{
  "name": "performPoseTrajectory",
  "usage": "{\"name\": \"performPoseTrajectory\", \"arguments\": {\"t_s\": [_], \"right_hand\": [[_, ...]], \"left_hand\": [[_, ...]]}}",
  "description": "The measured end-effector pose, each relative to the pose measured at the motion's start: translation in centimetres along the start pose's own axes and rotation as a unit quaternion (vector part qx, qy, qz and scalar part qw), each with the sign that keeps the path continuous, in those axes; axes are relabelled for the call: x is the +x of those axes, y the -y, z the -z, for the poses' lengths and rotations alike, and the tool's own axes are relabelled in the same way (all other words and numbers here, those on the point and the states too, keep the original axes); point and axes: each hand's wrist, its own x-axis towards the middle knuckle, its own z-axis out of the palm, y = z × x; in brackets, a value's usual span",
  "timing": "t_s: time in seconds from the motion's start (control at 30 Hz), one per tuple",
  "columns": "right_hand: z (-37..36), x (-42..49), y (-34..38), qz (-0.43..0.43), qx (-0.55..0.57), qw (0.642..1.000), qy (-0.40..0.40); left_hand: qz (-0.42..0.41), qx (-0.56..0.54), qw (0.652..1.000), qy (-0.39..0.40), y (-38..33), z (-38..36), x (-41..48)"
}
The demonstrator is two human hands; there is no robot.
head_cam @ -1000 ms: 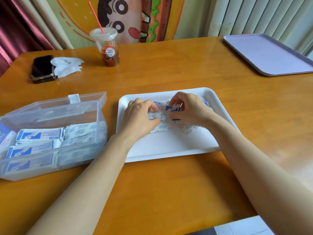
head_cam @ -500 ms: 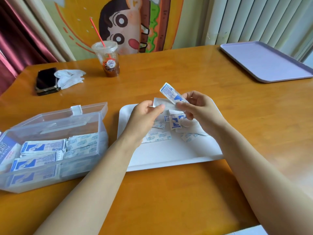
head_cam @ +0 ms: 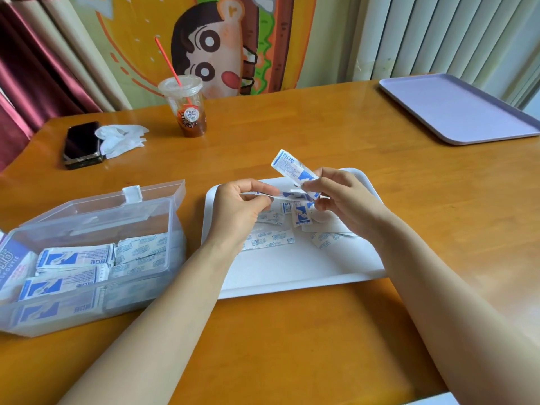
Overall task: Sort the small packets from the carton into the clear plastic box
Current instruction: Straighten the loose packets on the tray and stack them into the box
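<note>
Table [head_cam: 292,331], orange wood, holds everything. Lilac tray [head_cam: 458,109] far right, well apart. White tray [head_cam: 292,273] centre. Clear plastic box [head_cam: 175,229] just left of it, lid [head_cam: 117,206] open. Both hands above the white tray: left hand [head_cam: 236,211] pinches a thin packet [head_cam: 274,195] edge-on between thumb and fingers; right hand [head_cam: 347,203] pinches a blue-white packet [head_cam: 289,166] by its lower end, top tilted up-left. Cup [head_cam: 187,109] with red straw [head_cam: 169,62], phone [head_cam: 81,144] and white cloth [head_cam: 119,138] far left. Stacked packets [head_cam: 73,258] lie in the box, loose packets [head_cam: 271,238] on the white tray.
</note>
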Motion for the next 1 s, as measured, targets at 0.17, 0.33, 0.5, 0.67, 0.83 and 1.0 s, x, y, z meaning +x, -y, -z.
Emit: {"name": "performPoseTrajectory", "arguments": {"t_s": [0.17, 0.33, 0.5, 0.67, 0.83, 1.0], "right_hand": [[-0.3, -0.1, -0.2, -0.014, -0.022, 0.999, 0.034], [-0.1, -0.3, -0.3, 0.016, 0.007, 1.000, 0.010], [0.8, 0.0, -0.3, 0.068, 0.032, 0.982, -0.172], [1.0, -0.2, -0.3, 0.055, 0.024, 0.975, -0.212], [0.8, -0.1, -0.3, 0.016, 0.008, 0.980, -0.198], [0.4, -0.2, -0.4, -0.021, -0.015, 0.986, -0.166]], "left_hand": [[-0.033, -0.009, 0.999, 0.012, -0.1, -0.1, -0.1], [-0.051, 0.000, 0.998, 0.035, -0.1, -0.3, 0.2], [-0.048, 0.152, 0.985, 0.065, -0.1, -1.1, 1.0], [-0.126, 0.454, 0.874, 0.123, -0.4, -3.0, 0.9], [-0.072, 0.495, 0.857, 0.125, -0.5, -4.1, 1.3], [-0.020, 0.454, 0.879, 0.144, -1.0, -3.9, 1.9]]}}
